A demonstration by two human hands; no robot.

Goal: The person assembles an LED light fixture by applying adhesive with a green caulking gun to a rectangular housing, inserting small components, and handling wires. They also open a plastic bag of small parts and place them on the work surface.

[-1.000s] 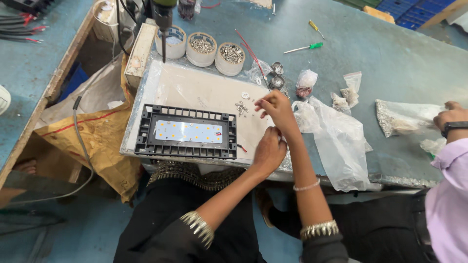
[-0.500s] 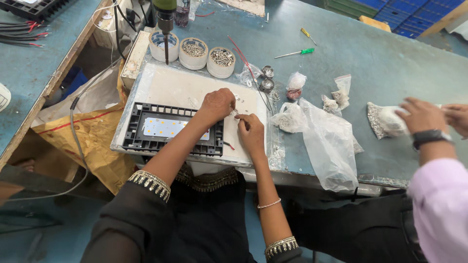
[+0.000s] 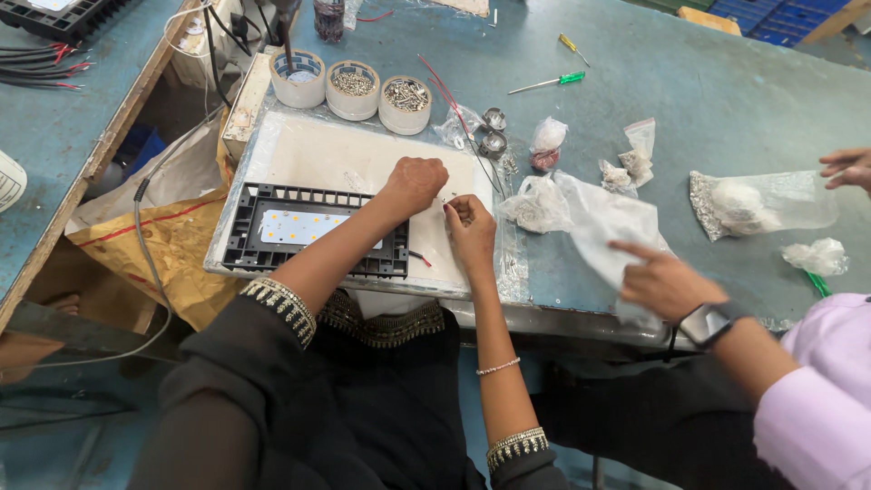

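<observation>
A black finned lamp housing (image 3: 247, 255) with a pale LED board in it lies on a white pad (image 3: 337, 156) at the table's near edge. My left hand (image 3: 413, 184) is closed in a fist and rests on the pad just past the housing's far right corner. What it holds, if anything, is hidden. My right hand (image 3: 472, 227) is beside it, fingers pinched on a small red-tipped piece (image 3: 445, 207). A short red wire (image 3: 420, 259) sticks out at the housing's right end.
Three round tubs of screws (image 3: 354, 89) stand behind the pad. Small plastic bags of parts (image 3: 544, 200) and two screwdrivers (image 3: 549, 83) lie to the right. A co-worker's hand (image 3: 667, 281) with a watch presses on a plastic sheet; their other hand (image 3: 848, 168) is at the far right.
My two hands stay close together by the housing's right end. The co-worker's watch hand has moved from the bag at the right down to the plastic sheet near the table's edge.
</observation>
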